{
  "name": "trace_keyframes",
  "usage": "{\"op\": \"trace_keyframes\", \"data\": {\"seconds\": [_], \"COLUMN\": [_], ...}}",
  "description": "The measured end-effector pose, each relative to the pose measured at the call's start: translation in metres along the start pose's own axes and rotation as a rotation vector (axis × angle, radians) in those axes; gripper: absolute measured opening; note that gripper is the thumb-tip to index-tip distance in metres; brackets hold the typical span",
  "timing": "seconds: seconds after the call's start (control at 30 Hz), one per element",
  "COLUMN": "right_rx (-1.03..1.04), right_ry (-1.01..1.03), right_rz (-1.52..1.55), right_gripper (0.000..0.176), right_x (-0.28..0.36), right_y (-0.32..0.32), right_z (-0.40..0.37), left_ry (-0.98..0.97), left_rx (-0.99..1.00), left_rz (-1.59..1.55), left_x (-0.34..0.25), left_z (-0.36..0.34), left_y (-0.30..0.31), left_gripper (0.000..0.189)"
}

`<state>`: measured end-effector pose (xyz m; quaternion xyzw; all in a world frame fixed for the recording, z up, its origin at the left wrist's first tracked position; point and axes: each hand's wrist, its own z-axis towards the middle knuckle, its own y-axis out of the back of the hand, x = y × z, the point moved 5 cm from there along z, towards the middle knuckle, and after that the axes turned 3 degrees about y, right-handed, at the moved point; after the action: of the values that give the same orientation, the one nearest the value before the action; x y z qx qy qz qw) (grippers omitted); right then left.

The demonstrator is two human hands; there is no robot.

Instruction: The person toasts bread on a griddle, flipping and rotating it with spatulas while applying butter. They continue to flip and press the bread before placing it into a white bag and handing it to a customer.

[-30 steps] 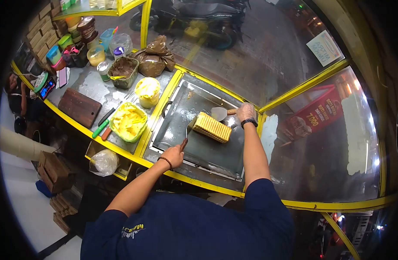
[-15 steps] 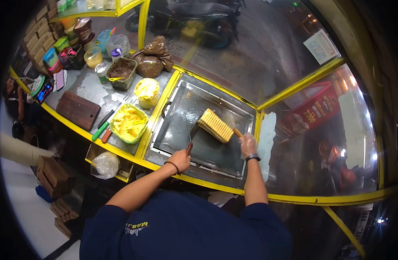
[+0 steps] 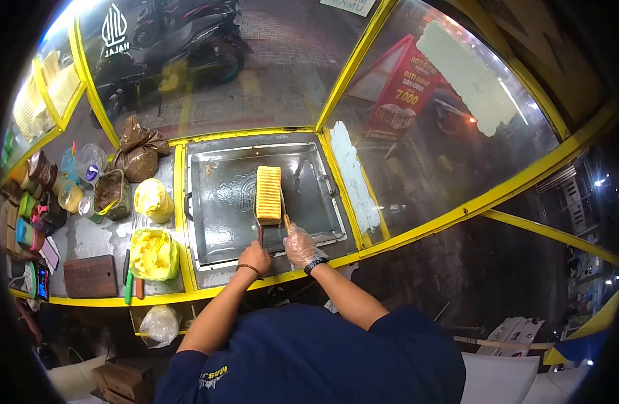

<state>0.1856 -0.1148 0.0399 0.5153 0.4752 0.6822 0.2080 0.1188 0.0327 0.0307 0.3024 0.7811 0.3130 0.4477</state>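
A block of ridged, toasted bread (image 3: 269,192) stands on the dark griddle (image 3: 222,232), its long side pointing away from me. My left hand (image 3: 254,259), bare with a beaded bracelet, is closed around the wooden handle of a spatula (image 3: 260,233) whose blade reaches the bread's near left corner. In a clear plastic glove, my right hand (image 3: 300,248) grips a second wooden handle (image 3: 286,221) at the bread's near right side; the bread hides the far end of this tool. Both hands are close together over the griddle's front edge.
Left of the griddle stand a green tub of yellow spread (image 3: 154,254), a second yellow tub (image 3: 154,200) and a brown-spread container (image 3: 113,194). A wooden board (image 3: 90,276) and knives (image 3: 129,286) lie nearby. Yellow-framed glass (image 3: 336,101) encloses the far and right sides.
The bread has turned from slanting across the griddle to pointing away from me. My right hand has come in near my left, both tools moving with it. The camera view has swung right.
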Motion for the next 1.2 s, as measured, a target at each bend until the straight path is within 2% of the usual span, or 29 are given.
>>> {"op": "trace_keyframes", "data": {"seconds": [0.07,0.17,0.2,0.33,0.43,0.47,0.57,0.6,0.63,0.67,0.77,0.8,0.83,0.9,1.0,1.03,1.1,1.17,1.2], "right_rx": [0.015,0.031,-0.060,-0.056,-0.030,-0.136,-0.090,-0.136,-0.148,-0.159,-0.156,-0.199,-0.244,-0.340,-0.250,-0.228,-0.206,0.055,0.184], "right_ry": [0.028,0.031,0.144,0.045,-0.073,0.013,0.050,0.094,0.078,0.060,-0.094,-0.070,-0.045,-0.051,0.092,0.148,0.271,0.247,0.235], "right_rz": [-0.043,-0.056,-0.080,-0.034,0.113,0.129,0.229,0.290,0.297,0.308,0.196,0.216,0.235,0.374,0.295,0.171,-0.169,-0.198,-0.213], "right_gripper": [0.044,0.043,0.037,0.027,0.029,0.028,0.030,0.026,0.024,0.023,0.010,0.009,0.008,0.011,0.012,0.011,0.016,0.020,0.023], "right_x": [0.007,0.003,0.011,0.010,0.016,0.014,0.052,0.052,0.047,0.040,0.009,-0.012,-0.033,-0.053,-0.099,-0.103,-0.101,-0.077,-0.070], "right_y": [-0.007,-0.017,-0.011,-0.006,-0.020,-0.040,-0.027,-0.029,-0.032,-0.032,-0.030,-0.036,-0.042,-0.032,-0.036,-0.027,-0.006,0.030,0.042], "right_z": [0.002,0.005,0.004,-0.005,-0.023,-0.030,-0.042,-0.042,-0.043,-0.045,-0.043,-0.035,-0.026,0.000,0.075,0.094,0.125,0.130,0.128], "left_ry": [-0.008,-0.001,0.001,-0.035,-0.048,-0.039,0.040,0.085,0.133,0.076,0.149,0.106,0.109,0.063,0.172,0.207,0.110,0.075,0.128], "left_rx": [0.003,0.011,0.012,-0.019,-0.095,-0.123,-0.201,-0.216,-0.231,-0.333,-0.274,-0.303,-0.233,-0.120,0.055,0.098,-0.052,-0.165,-0.121], "left_rz": [-0.020,-0.032,-0.031,-0.087,-0.187,-0.217,-0.291,-0.305,-0.316,-0.269,-0.437,-0.329,-0.441,-0.426,-0.521,-0.552,-0.408,-0.274,-0.252], "left_x": [-0.002,-0.001,0.001,0.019,0.043,0.049,0.066,0.070,0.078,0.092,0.127,0.128,0.132,0.100,0.073,0.071,0.067,0.062,0.062], "left_z": [-0.006,-0.006,-0.006,0.002,0.010,0.008,-0.011,-0.022,-0.030,-0.035,-0.052,-0.060,-0.063,-0.085,-0.084,-0.078,-0.062,-0.049,-0.045], "left_y": [-0.004,-0.008,-0.008,0.003,0.015,0.023,0.042,0.049,0.053,0.049,0.037,0.037,0.027,0.044,0.043,0.036,0.035,0.042,0.046], "left_gripper": [0.031,0.031,0.031,0.033,0.034,0.034,0.034,0.035,0.035,0.033,0.030,0.028,0.028,0.027,0.031,0.032,0.035,0.035,0.038]}}
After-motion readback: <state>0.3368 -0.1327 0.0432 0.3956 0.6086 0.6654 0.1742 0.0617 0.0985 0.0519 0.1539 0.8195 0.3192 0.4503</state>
